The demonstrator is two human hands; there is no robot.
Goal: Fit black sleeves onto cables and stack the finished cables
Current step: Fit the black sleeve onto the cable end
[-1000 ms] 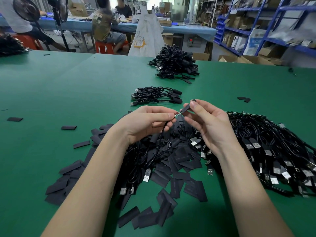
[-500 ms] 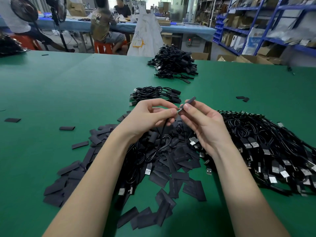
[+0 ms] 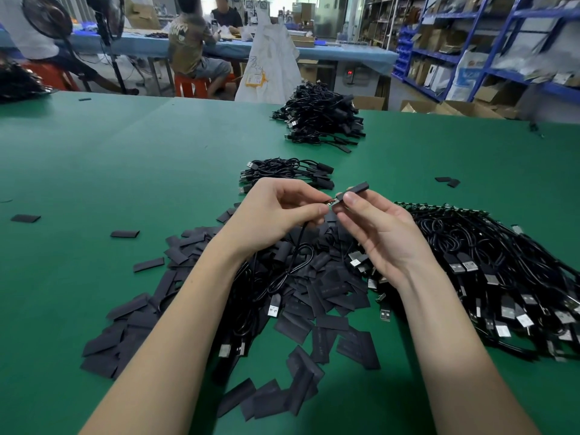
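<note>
Sleeve (image 3: pixel 356 189) pinched in my right hand (image 3: pixel 381 233), left hand (image 3: pixel 273 215) pinches the cable (image 3: pixel 290 271) tip; next I push it on

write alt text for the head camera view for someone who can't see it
Above a green table, a person's left hand pinches a cable end while the right hand holds a black sleeve at its tip. Loose sleeves lie below, unsleeved cables at right, finished stacks beyond.
</note>
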